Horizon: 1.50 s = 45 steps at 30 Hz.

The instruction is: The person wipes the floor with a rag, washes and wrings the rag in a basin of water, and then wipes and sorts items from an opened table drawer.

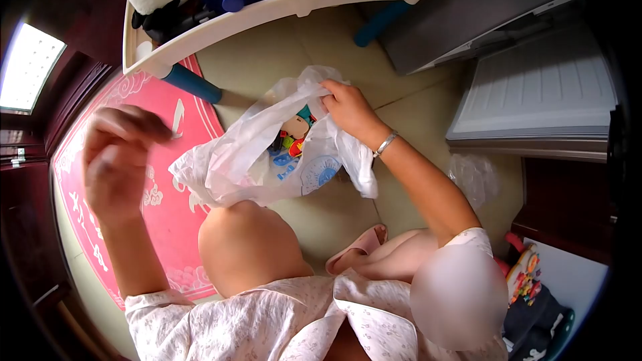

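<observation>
A thin white plastic bag (234, 160) with its mouth spread lies in front of my knees. Inside it show several small colourful toys (294, 135), red, green, blue and skin-toned; the bag's folds cover the rest. At the bag's far right rim, my right hand (344, 105) pinches the plastic, a silver bracelet on its wrist. My left hand (120, 154) is raised to the left of the bag, apart from it, over a pink-red mat. Motion smears its fingers, so I cannot tell whether they hold anything.
A cream tray (287, 17) on blue legs, loaded with toys, stands ahead. The pink-red mat (134, 207) with white patterns covers the floor at left. To the right are a grey panelled case (535, 93), a crumpled clear bag (473, 179) and more toys (525, 274). A pink slipper (358, 247) is below.
</observation>
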Available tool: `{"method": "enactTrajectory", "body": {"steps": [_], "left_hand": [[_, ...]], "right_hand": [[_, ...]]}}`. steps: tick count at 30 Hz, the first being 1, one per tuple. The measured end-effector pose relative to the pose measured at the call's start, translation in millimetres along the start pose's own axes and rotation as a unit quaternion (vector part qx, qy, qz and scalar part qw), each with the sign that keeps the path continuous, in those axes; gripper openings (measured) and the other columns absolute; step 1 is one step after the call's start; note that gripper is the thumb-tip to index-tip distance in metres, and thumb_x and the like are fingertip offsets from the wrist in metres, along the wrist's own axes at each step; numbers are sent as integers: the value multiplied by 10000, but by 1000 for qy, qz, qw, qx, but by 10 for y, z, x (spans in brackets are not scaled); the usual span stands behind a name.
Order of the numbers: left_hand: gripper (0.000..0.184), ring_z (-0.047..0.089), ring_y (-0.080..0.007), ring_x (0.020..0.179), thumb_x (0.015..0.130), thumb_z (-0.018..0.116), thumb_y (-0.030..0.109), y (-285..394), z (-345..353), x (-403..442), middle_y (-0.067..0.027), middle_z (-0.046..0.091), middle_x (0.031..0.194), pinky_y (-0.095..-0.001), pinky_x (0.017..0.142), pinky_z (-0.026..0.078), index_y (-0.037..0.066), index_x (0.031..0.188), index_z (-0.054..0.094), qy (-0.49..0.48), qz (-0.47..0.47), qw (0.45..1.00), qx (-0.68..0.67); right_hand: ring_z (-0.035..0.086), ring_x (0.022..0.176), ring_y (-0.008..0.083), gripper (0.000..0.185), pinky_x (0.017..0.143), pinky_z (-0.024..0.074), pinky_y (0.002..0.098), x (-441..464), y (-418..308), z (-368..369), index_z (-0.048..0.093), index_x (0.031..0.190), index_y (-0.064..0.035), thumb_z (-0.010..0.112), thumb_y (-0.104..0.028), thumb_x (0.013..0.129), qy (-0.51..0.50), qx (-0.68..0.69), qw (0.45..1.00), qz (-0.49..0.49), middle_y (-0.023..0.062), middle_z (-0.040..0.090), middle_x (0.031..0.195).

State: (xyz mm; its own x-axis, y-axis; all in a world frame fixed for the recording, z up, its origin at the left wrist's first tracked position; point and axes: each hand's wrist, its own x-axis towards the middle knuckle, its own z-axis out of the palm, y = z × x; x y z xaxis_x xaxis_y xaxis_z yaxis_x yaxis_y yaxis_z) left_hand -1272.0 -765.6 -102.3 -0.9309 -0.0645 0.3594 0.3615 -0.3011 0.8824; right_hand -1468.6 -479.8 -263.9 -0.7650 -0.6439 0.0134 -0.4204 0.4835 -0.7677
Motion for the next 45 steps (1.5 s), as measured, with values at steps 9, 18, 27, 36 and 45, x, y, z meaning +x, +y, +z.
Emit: {"method": "enactTrajectory", "body": {"steps": [9, 18, 27, 36, 45], "left_hand": [[950, 305, -404, 1368, 679, 811, 393, -1296, 241, -25, -174, 315, 1493, -557, 1066, 345, 151, 1460, 328, -273, -139, 641, 704], [1160, 285, -478, 1360, 619, 855, 410, -2005, -191, -698, -253, 120, 1535, -536, 1029, 411, 212, 1518, 149, -151, -353, 720, 578], [908, 394, -345, 1318, 790, 731, 461, -2658, -10, -1021, -205, 305, 1473, -459, 1013, 396, 203, 1493, 218, 190, -610, 767, -62], [722, 458, -248, 1274, 928, 514, 537, -2316, 17, -364, -128, 439, 1427, -369, 1050, 379, 36, 1430, 380, -26, -497, 867, -31], [1158, 323, -326, 1378, 541, 894, 345, -1972, 114, 38, -191, 310, 1493, -450, 1118, 284, 56, 1468, 265, -110, -48, 878, 464]], "right_hand": [[636, 875, 373, 280, 798, 490, 411, 7, 134, -4, 577, 1099, -11, 531, -129, 849, 76, 69, 993, 49, 216, 655, 886], [511, 1195, 335, 706, 962, 451, 374, -287, 203, 66, 456, 1316, -39, 703, -429, 782, 43, -181, 979, 79, 181, 494, 1324], [299, 1392, 296, 1258, 1055, 350, 491, -781, 498, 886, 30, 1512, -50, 712, -696, 676, -232, 349, 771, 479, 184, 254, 1518], [577, 1136, 255, 819, 925, 474, 343, -341, 501, 1240, 446, 1336, -28, 835, -145, 625, -60, 353, 887, 292, 136, 588, 1232], [638, 807, 379, 236, 714, 511, 430, -105, -348, 298, 683, 894, -21, 693, -134, 687, -79, -75, 983, 147, 193, 673, 863]]}}
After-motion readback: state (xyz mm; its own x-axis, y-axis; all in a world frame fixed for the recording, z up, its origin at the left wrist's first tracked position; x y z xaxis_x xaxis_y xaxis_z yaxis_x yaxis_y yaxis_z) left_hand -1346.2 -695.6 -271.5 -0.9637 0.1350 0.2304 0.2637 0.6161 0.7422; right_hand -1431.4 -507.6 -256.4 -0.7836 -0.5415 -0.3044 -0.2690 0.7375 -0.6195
